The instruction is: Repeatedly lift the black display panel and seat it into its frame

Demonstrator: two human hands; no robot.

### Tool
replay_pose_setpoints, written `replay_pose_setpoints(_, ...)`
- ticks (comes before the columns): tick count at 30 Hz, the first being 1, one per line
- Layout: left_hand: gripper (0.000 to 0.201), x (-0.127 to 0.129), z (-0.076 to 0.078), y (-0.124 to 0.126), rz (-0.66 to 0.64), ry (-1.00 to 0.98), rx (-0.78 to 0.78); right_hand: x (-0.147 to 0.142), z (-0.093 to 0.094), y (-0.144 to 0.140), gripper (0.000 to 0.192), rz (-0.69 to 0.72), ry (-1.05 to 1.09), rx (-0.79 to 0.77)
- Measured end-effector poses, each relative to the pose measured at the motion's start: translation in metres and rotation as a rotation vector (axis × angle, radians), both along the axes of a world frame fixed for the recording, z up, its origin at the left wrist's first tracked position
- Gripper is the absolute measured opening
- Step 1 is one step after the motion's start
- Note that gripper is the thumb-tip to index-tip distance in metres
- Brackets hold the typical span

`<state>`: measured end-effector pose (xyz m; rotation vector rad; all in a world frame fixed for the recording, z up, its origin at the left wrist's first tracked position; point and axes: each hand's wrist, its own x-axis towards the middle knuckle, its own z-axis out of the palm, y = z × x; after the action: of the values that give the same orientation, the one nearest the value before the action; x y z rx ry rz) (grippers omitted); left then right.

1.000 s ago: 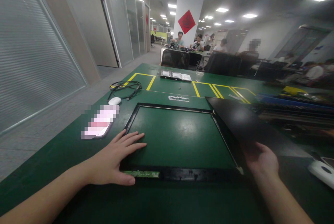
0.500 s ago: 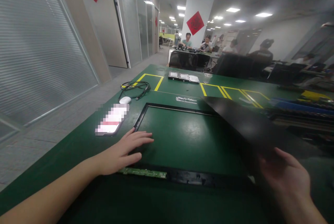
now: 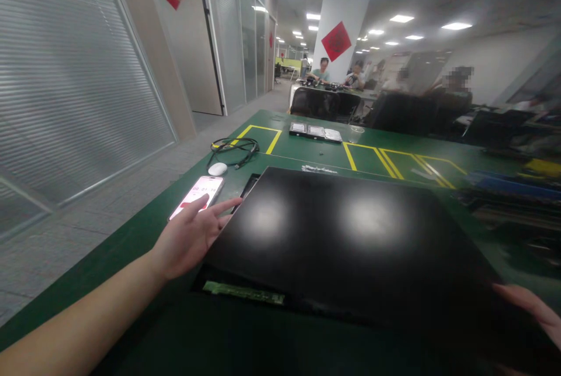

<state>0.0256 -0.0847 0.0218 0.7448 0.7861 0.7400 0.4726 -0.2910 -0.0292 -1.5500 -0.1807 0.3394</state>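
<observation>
my 2 bare hands, left hand (image 3: 189, 237) with bare forearm, no sleeve, right hand (image 3: 528, 310) barely showing, no rings, no watch

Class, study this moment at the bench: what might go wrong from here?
1. The left hand's fingers lie at the black panel edge above the frame; they may get pinched.
2. The right hand holds only a corner, so the panel might slip.
3. The phone beside it could get knocked.

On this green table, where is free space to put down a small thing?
Bare table shows between the black panel and the yellow lines, and near the front edge under the left hand. Crowded: the phone, mouse and cable at left, clutter at right.
</observation>
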Motion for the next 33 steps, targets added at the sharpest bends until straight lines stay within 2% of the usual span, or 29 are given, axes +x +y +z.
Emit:
replay_pose_setpoints(1,0.071,0.001,0.002,-0.002,-0.002,-0.027,-0.034,0.002,-0.002,0.000,0.032,-0.061,-0.074,-0.037)
replay_pose_setpoints(3,0.064,0.001,0.007,-0.007,0.057,-0.048,-0.043,0.004,-0.004,0.002,0.030,-0.086,-0.129,-0.064)
replay_pose_setpoints(6,0.061,-0.003,0.014,-0.013,0.175,-0.006,0.013,-0.004,0.002,0.009,0.029,-0.069,-0.051,-0.063)
replay_pose_setpoints(8,0.061,-0.007,0.019,-0.015,0.237,0.013,0.059,-0.019,0.012,0.014,0.027,-0.018,0.080,-0.049)
replay_pose_setpoints(9,0.062,-0.009,0.022,-0.015,0.272,0.030,0.077,-0.027,0.018,0.016,0.026,0.045,0.190,-0.066)
replay_pose_setpoints(11,0.064,-0.012,0.028,-0.013,0.363,0.066,0.089,-0.044,0.027,0.020,0.027,0.310,0.412,-0.061)
replay_pose_setpoints(14,0.061,-0.012,0.034,-0.011,0.463,0.099,0.073,-0.056,0.030,0.025,0.051,0.638,0.560,0.039)
replay_pose_setpoints(17,0.052,-0.009,0.038,-0.011,0.512,0.085,0.127,-0.052,0.022,0.030,0.064,0.764,0.533,0.036)
replay_pose_setpoints(21,0.049,-0.005,0.038,-0.014,0.555,0.145,0.188,-0.045,0.017,0.035,0.060,0.714,0.408,0.012)
replay_pose_setpoints(28,0.042,0.003,0.034,-0.016,0.574,0.233,0.108,-0.043,0.018,0.037,0.046,0.573,0.255,-0.033)
replay_pose_setpoints(33,0.045,0.010,0.027,-0.015,0.482,0.211,0.118,-0.038,0.012,0.038,0.046,0.496,0.070,-0.123)
